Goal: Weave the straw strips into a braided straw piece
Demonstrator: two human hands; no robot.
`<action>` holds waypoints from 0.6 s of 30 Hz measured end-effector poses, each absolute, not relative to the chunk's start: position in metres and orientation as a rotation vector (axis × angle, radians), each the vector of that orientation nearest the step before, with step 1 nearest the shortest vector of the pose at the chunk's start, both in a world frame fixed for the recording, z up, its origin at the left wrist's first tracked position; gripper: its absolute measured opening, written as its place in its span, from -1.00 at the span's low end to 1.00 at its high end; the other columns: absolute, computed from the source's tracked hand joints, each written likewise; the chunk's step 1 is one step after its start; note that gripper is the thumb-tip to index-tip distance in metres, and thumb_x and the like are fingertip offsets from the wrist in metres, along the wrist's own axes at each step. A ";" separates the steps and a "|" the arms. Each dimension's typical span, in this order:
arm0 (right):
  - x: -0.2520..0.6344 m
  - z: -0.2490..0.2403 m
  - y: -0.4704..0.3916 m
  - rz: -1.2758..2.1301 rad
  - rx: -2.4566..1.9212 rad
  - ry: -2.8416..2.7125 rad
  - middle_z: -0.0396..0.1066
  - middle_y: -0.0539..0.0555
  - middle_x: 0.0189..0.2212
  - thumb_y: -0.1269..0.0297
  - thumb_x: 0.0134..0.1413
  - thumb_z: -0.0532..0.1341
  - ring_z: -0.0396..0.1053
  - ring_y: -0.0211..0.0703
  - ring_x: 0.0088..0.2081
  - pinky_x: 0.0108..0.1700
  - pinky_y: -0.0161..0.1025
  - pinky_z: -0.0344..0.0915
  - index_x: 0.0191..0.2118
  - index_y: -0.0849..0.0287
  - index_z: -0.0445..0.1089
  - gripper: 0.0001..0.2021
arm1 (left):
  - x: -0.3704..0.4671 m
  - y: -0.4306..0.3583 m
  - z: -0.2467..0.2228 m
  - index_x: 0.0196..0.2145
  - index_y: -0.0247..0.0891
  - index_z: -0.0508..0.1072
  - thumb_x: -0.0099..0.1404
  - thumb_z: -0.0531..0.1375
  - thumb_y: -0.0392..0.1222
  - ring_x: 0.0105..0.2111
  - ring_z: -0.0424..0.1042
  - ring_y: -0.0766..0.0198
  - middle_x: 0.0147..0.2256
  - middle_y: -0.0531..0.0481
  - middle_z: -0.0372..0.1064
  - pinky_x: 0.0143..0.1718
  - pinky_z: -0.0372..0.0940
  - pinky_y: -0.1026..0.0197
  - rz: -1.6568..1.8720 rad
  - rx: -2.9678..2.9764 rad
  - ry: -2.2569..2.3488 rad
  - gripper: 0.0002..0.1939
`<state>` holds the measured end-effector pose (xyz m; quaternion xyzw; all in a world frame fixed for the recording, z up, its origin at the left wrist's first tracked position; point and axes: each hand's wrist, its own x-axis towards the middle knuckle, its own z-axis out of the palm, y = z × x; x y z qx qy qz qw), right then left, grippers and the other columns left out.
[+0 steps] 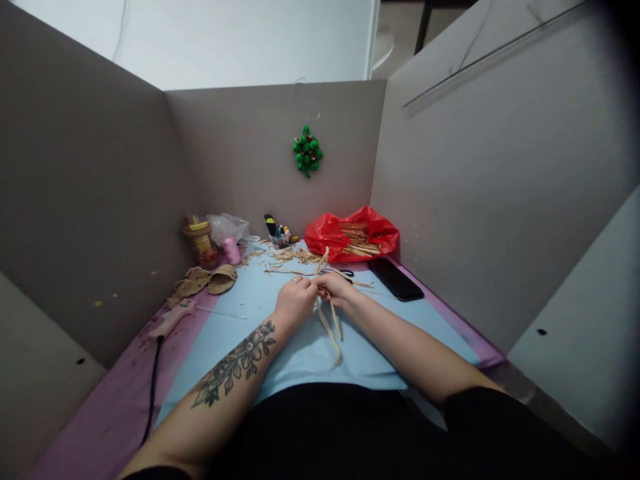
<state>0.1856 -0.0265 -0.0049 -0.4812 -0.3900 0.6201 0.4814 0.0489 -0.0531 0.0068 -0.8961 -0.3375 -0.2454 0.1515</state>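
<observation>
My left hand and my right hand meet over the light blue sheet, both closed on pale dried strips. Some strip ends hang down toward me between my forearms; others stick out up and to the sides beyond my fingers. Dark scissor handles show just behind my right hand, the rest hidden. My fingertips overlap, so the exact point where the strips are held is hard to see.
A red plastic bag of dried strips lies at the back, a black phone at the right. Scraps, a pen holder, pink thread, a jar and a corded pink glue gun are farther left. Grey partitions enclose the table.
</observation>
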 end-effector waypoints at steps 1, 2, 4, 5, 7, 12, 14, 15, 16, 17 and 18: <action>0.185 -0.005 -0.026 1.490 -1.180 -0.957 0.05 -0.10 -0.87 0.47 -0.39 0.16 -0.03 -0.45 -0.78 -0.78 -0.46 -0.21 -0.72 0.19 0.11 -0.83 | 0.050 -0.054 0.007 -0.38 -0.29 0.46 0.24 0.02 -0.29 -0.33 0.28 0.15 -0.41 -0.15 0.35 -0.34 0.13 0.17 -0.646 -2.578 -0.937 -0.79; 0.185 -0.006 -0.026 1.465 -1.188 -0.966 0.05 -0.10 -0.87 0.48 -0.39 0.16 -0.03 -0.44 -0.78 -0.78 -0.45 -0.20 -0.73 0.20 0.12 -0.83 | 0.052 -0.056 0.008 -0.38 -0.30 0.46 0.24 0.01 -0.31 -0.32 0.28 0.15 -0.38 -0.17 0.36 -0.34 0.14 0.16 -0.599 -2.587 -0.906 -0.78; 0.184 -0.006 -0.027 1.406 -1.209 -1.001 0.04 -0.11 -0.87 0.49 -0.41 0.16 -0.03 -0.44 -0.78 -0.78 -0.44 -0.19 -0.73 0.20 0.14 -0.84 | 0.054 -0.058 0.008 -0.35 -0.32 0.46 0.24 0.00 -0.34 -0.30 0.29 0.14 -0.30 -0.20 0.37 -0.34 0.15 0.15 -0.546 -2.612 -0.851 -0.78; 0.184 -0.006 -0.028 1.378 -1.218 -1.027 0.04 -0.11 -0.87 0.50 -0.41 0.16 -0.03 -0.44 -0.78 -0.78 -0.44 -0.19 -0.73 0.20 0.14 -0.85 | 0.055 -0.059 0.009 -0.33 -0.33 0.46 0.24 0.00 -0.35 -0.29 0.30 0.13 -0.28 -0.21 0.38 -0.34 0.16 0.15 -0.540 -2.630 -0.834 -0.77; 0.185 -0.004 -0.029 1.333 -1.230 -1.088 0.04 -0.12 -0.86 0.49 -0.39 0.16 -0.04 -0.43 -0.78 -0.77 -0.43 -0.18 -0.72 0.19 0.14 -0.84 | 0.055 -0.058 0.008 -0.32 -0.34 0.47 0.22 0.02 -0.36 -0.28 0.32 0.12 -0.29 -0.22 0.39 -0.31 0.18 0.14 -0.565 -2.670 -0.840 -0.78; 0.189 0.002 -0.033 1.213 -1.281 -1.232 -0.01 -0.14 -0.86 0.39 -0.25 0.19 -0.09 -0.43 -0.78 -0.72 -0.39 -0.17 -0.71 0.17 0.14 -0.79 | 0.037 -0.036 0.009 -0.25 -0.28 0.49 0.17 0.11 -0.33 -0.27 0.37 0.20 -0.29 -0.12 0.45 -0.23 0.23 0.19 -1.089 -2.802 -1.087 -0.79; 0.189 0.004 -0.034 1.122 -1.302 -1.321 0.01 -0.14 -0.85 0.36 -0.19 0.17 -0.07 -0.42 -0.77 -0.70 -0.38 -0.16 -0.69 0.18 0.16 -0.80 | 0.029 -0.026 0.011 -0.26 -0.27 0.50 0.17 0.11 -0.30 -0.29 0.38 0.24 -0.26 -0.10 0.46 -0.24 0.24 0.22 -1.434 -2.698 -1.313 -0.79; 0.188 0.004 -0.035 1.068 -1.306 -1.369 0.04 -0.14 -0.84 0.35 -0.17 0.16 -0.06 -0.42 -0.76 -0.68 -0.38 -0.14 -0.68 0.19 0.17 -0.80 | 0.026 -0.022 0.013 -0.27 -0.28 0.51 0.17 0.11 -0.25 -0.30 0.39 0.24 -0.28 -0.10 0.47 -0.25 0.24 0.23 -1.554 -2.658 -1.422 -0.79; 0.186 0.004 -0.036 1.013 -1.306 -1.411 0.07 -0.13 -0.83 0.35 -0.17 0.16 -0.04 -0.42 -0.74 -0.67 -0.38 -0.13 -0.68 0.20 0.19 -0.81 | 0.024 -0.019 0.013 -0.29 -0.30 0.51 0.16 0.12 -0.20 -0.32 0.39 0.24 -0.30 -0.09 0.48 -0.29 0.25 0.24 -1.629 -2.697 -1.508 -0.78; 0.185 0.005 -0.038 0.961 -1.303 -1.449 0.10 -0.12 -0.81 0.34 -0.17 0.16 -0.01 -0.41 -0.73 -0.65 -0.38 -0.11 -0.67 0.20 0.21 -0.83 | 0.024 -0.017 0.013 -0.31 -0.31 0.52 0.15 0.13 -0.14 -0.36 0.40 0.25 -0.34 -0.08 0.48 -0.33 0.25 0.26 -1.658 -2.805 -1.575 -0.76; 0.183 0.005 -0.039 0.921 -1.297 -1.483 0.12 -0.11 -0.80 0.33 -0.18 0.16 0.01 -0.40 -0.71 -0.63 -0.38 -0.09 -0.66 0.21 0.22 -0.84 | 0.024 -0.016 0.012 -0.33 -0.33 0.52 0.13 0.15 -0.09 -0.40 0.39 0.26 -0.39 -0.08 0.48 -0.38 0.24 0.27 -1.644 -2.950 -1.624 -0.73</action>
